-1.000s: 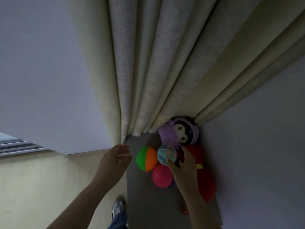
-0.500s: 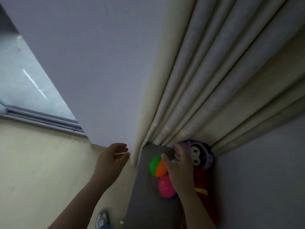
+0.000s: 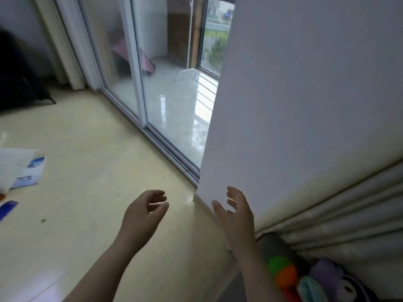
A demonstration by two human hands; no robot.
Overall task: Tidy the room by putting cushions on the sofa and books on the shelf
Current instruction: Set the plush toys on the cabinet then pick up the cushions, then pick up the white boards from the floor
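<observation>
In the lower middle of my view, both hands hang over the pale floor (image 3: 87,127) and hold nothing. The left hand (image 3: 142,214) has its fingers loosely curled, with the thumb and the fingertips apart. The right hand (image 3: 237,216) has its fingers spread and relaxed, in front of the lower edge of a white wall (image 3: 305,105); I cannot tell if it touches the wall. At the far left edge, a thin blue and white booklet (image 3: 30,174) lies flat on the floor just beside a white sheet (image 3: 15,160), and a second blue piece (image 3: 7,209) lies near it. Both are well apart from the hands. In the lower right corner, under the folds of a cream curtain (image 3: 338,214), I see a green and orange spiky ball (image 3: 282,269), a teal ball (image 3: 309,288) and a purple plush toy (image 3: 327,273), close together by a grey mat (image 3: 272,245). Beyond the hands, a sliding glass door (image 3: 163,94) runs along the floor.
</observation>
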